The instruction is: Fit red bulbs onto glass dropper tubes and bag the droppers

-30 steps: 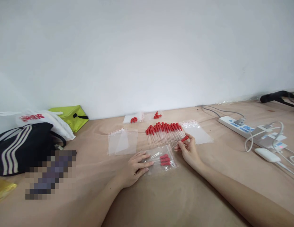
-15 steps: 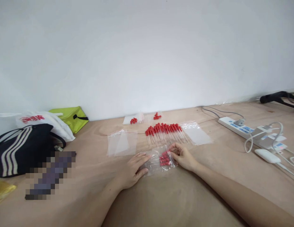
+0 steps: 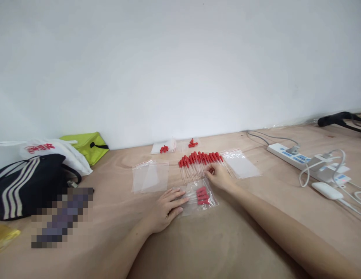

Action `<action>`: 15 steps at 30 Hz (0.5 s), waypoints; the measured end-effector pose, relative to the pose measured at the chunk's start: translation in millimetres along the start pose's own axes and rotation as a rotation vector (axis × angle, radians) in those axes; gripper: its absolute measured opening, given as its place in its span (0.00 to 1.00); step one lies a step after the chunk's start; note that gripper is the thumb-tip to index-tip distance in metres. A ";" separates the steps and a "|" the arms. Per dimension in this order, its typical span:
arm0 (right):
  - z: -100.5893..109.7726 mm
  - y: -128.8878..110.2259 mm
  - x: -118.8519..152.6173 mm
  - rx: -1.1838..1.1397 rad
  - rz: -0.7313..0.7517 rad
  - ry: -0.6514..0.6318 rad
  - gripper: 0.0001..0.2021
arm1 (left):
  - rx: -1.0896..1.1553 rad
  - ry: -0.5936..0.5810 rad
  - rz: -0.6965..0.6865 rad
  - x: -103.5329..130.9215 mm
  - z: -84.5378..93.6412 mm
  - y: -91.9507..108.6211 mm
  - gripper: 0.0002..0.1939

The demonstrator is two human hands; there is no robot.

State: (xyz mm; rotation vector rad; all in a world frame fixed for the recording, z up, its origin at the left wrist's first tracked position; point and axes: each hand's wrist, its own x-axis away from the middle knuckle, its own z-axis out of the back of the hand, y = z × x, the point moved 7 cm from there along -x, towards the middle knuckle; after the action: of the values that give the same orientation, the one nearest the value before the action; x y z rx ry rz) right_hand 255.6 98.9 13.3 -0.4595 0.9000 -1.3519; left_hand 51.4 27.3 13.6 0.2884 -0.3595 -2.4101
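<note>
Left hand (image 3: 167, 209) spread, pressing a slick-looking bag (image 3: 194, 211); right hand (image 3: 219, 176) half-curled at light-looking sticks (image 3: 193, 168) toward the table's (image 3: 227, 240) far edge, hold hidden; red ends (image 3: 199, 155) suit pinching!

two hands (image 3: 168, 209); one filled bag (image 3: 211, 200) with four red tips (image 3: 202, 196); over a dozen loose sticks (image 3: 194, 158), too bunched to count exactly; two flat bags (image 3: 141, 178) at left; two red clusters (image 3: 164, 148); one power strip (image 3: 280, 151).
</note>
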 end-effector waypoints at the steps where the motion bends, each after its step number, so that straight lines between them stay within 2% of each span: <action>1: -1.5 -4.3 -8.8 0.062 -0.002 0.025 0.03 | 0.001 0.000 -0.002 0.0 -0.2 -0.2 0.18; 3: -7.6 -11.1 -25.7 0.158 -0.062 0.064 0.08 | 0.001 -0.003 -0.008 0.0 -0.6 0.1 0.18; 6: -20.7 -14.3 -44.0 0.213 -0.228 0.072 0.16 | -0.010 -0.010 -0.010 0.3 -0.8 1.3 0.18; 8: -28.9 -16.0 -50.8 0.227 -0.288 0.059 0.17 | -0.021 -0.014 -0.009 0.8 -1.1 1.9 0.18; 12: -36.6 -20.1 -56.8 0.231 -0.299 0.038 0.14 | -0.026 -0.017 -0.014 2.1 -2.9 1.3 0.18; 15: -30.2 -23.6 -56.9 0.220 -0.272 0.029 0.15 | -0.024 -0.009 -0.016 2.6 -4.0 -0.3 0.18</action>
State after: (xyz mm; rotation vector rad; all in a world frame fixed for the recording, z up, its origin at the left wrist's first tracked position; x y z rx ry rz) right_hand 219.2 154.9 29.1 -0.4029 0.7192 -1.6895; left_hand 50.5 25.1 9.4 0.2704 -0.3334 -2.4308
